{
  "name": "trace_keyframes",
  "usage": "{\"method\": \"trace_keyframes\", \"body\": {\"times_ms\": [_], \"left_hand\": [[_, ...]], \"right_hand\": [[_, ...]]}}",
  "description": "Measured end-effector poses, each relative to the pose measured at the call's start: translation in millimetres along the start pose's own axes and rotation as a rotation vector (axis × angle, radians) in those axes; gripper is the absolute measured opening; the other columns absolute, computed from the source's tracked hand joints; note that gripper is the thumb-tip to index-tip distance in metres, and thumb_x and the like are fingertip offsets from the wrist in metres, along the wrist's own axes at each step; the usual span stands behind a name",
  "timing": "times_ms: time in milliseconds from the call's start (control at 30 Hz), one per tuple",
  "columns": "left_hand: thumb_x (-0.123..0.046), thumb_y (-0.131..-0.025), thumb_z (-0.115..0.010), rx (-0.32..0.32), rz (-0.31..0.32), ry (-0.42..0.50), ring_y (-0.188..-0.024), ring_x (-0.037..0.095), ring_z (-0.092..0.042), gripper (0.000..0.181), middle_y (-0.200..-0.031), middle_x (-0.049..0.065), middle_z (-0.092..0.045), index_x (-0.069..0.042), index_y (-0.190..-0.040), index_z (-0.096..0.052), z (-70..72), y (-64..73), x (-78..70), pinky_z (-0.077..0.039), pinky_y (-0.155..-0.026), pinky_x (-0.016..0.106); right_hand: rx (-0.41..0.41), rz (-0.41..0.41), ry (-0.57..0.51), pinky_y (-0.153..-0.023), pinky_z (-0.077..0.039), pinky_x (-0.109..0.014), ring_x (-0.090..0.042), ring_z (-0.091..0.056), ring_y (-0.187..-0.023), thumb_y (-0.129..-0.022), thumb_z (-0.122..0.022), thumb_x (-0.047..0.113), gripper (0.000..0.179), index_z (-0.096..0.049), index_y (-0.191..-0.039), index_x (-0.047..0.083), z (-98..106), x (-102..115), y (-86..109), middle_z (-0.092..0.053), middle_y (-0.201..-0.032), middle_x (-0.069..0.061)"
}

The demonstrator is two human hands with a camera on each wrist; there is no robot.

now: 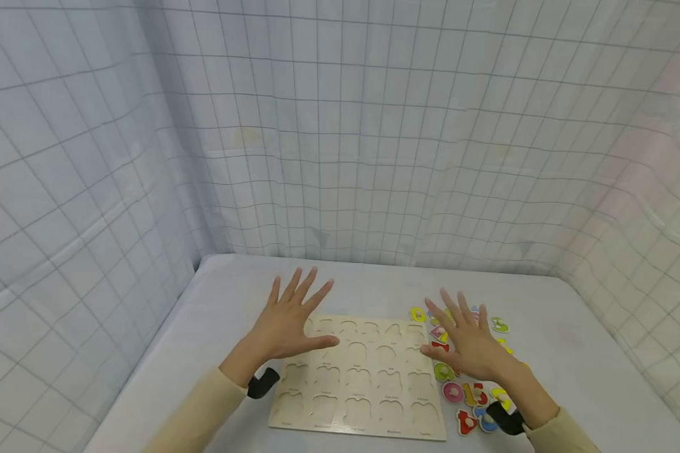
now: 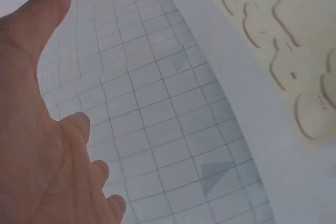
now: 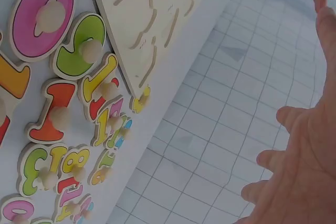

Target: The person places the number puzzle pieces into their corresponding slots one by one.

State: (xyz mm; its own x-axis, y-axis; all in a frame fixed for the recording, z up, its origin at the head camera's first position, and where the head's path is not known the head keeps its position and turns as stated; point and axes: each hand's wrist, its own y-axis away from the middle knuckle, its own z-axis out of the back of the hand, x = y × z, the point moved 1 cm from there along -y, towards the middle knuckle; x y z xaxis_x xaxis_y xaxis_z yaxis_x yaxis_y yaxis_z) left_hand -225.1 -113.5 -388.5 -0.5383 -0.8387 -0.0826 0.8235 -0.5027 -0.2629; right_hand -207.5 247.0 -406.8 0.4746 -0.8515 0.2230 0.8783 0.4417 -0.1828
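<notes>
Note left hand (image 1: 286, 327) and right hand (image 1: 469, 346) spread wide, gripping nothing. Locate puzzle board (image 1: 358, 382) flat on table (image 1: 374, 286), with number pieces (image 1: 453, 392) crowded just beside its right edge. Guard against scattering number pieces, likely from sweeping the right hand low across them, and against skewing the puzzle board, possibly by bumping its edge.

Sleeves (image 1: 195, 406) (image 1: 561, 434): pale beige, plain, long;
Wrist pieces (image 1: 263, 383) (image 1: 505, 418): black, curved, one per arm;
Hands (image 1: 286, 328) (image 1: 471, 346): bare, five-fingered
</notes>
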Motion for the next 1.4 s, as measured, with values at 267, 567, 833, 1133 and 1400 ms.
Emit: {"method": "trace_keyframes", "body": {"times_ms": [267, 567, 833, 1133, 1400], "left_hand": [[-0.070, -0.070, -0.067, 0.120, 0.164, 0.290, -0.137, 0.047, -0.014, 0.117, -0.152, 0.025, -0.019, -0.001, -0.150, -0.018, -45.3, 65.1, 18.6, -0.007, -0.105, 0.066], [-0.076, -0.059, -0.069, 0.267, 0.291, 0.401, -0.140, 0.042, -0.006, 0.124, -0.155, 0.016, -0.019, -0.004, -0.150, -0.025, -80.9, 109.1, 19.6, 0.003, -0.106, 0.064], [-0.077, -0.061, -0.067, 0.221, 0.279, 0.404, -0.141, 0.038, -0.003, 0.120, -0.156, 0.012, -0.017, -0.010, -0.151, -0.024, -91.8, 113.5, 22.4, 0.007, -0.106, 0.061], [-0.079, -0.059, -0.065, 0.189, 0.277, 0.395, -0.142, 0.037, -0.005, 0.120, -0.155, 0.012, -0.021, -0.009, -0.150, -0.028, -89.7, 111.6, 21.9, 0.006, -0.107, 0.059], [-0.082, -0.057, -0.064, 0.097, 0.265, 0.387, -0.141, 0.036, -0.010, 0.121, -0.154, 0.011, -0.025, -0.010, -0.149, -0.032, -98.8, 115.2, 22.6, 0.009, -0.109, 0.054]], "right_hand": [[-0.075, -0.031, -0.094, -0.097, -0.035, -0.059, -0.040, -0.044, -0.123, -0.089, -0.067, 0.035, 0.046, -0.060, -0.125, 0.008, -4, -20, 7.7, -0.052, -0.130, -0.017], [0.151, -0.111, -0.287, -0.058, -0.043, -0.025, -0.011, -0.047, -0.070, -0.083, -0.074, 0.026, 0.009, -0.070, -0.086, 0.019, -24, -36, 30.8, -0.053, -0.075, 0.012], [0.191, -0.188, -0.393, -0.052, -0.040, -0.024, -0.010, -0.047, -0.062, -0.079, -0.077, 0.036, 0.015, -0.070, -0.081, 0.023, -46, -42, 48.7, -0.052, -0.070, 0.008], [0.180, -0.186, -0.424, -0.053, -0.039, -0.023, -0.011, -0.047, -0.065, -0.080, -0.076, 0.036, 0.014, -0.068, -0.080, 0.025, -54, -45, 49.1, -0.050, -0.070, 0.006], [0.198, -0.100, -0.395, -0.051, -0.037, -0.022, -0.007, -0.044, -0.058, -0.082, -0.074, 0.036, 0.016, -0.063, -0.078, 0.026, -41, -40, 37.8, -0.049, -0.064, 0.010]]}}
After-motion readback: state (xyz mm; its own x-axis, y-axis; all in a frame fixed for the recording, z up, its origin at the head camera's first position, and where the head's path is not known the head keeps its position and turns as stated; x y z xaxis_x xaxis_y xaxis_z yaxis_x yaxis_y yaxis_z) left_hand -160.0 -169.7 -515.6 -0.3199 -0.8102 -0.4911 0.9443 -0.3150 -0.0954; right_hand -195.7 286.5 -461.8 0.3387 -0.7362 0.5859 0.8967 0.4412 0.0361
